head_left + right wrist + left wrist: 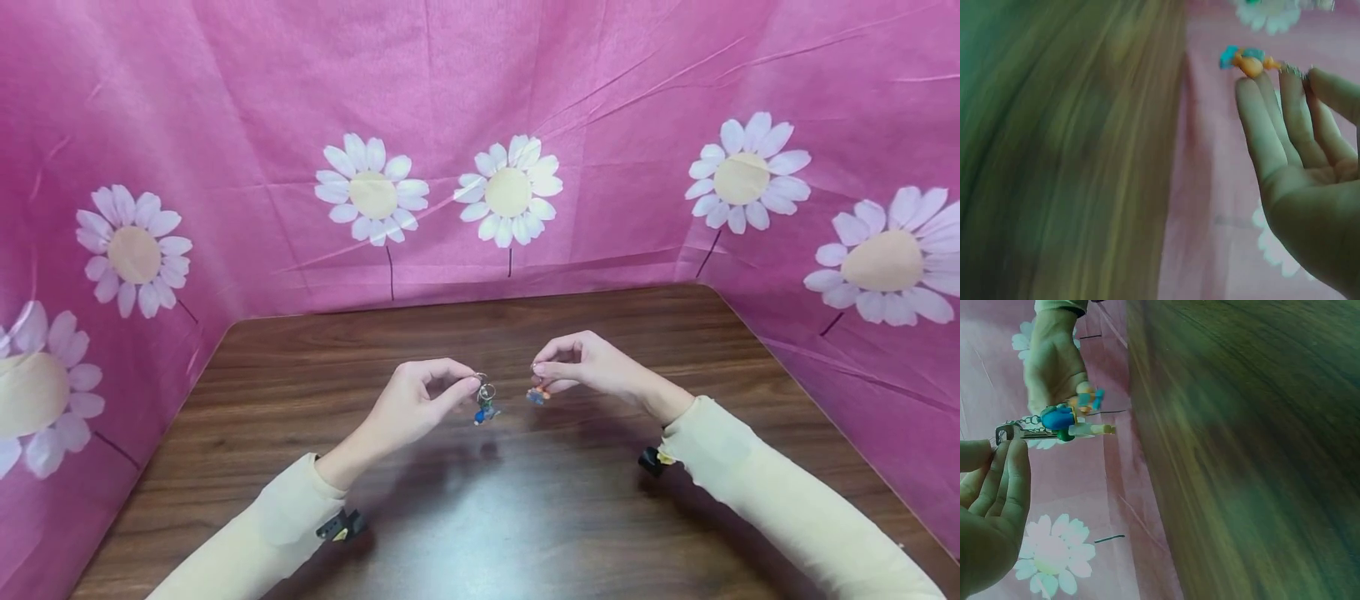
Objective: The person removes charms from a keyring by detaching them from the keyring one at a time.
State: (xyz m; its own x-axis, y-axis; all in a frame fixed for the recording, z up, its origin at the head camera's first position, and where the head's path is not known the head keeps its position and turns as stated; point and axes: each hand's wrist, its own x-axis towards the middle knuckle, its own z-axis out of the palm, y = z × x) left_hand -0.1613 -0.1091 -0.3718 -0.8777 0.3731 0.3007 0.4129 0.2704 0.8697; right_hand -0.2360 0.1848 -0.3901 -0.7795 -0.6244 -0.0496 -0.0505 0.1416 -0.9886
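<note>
My left hand (420, 404) pinches a key ring (486, 390) between thumb and fingertips, above the table. From the ring hang a key (1035, 434) on a short chain and a small figurine (483, 414) with blue, green and pale parts. To its right, my right hand (592, 364) pinches the thin metal chain (1292, 69) of a small orange and blue figurine (537, 395). That figurine (1249, 61) dangles beside the fingertips, apart from the left hand's bunch in the head view.
A brown wood-grain table (480, 533) lies below both hands. Pink cloth (450, 67) with white daisies stands around its back and sides. Black wrist cameras (341, 525) sit at the cream sleeves (757, 467).
</note>
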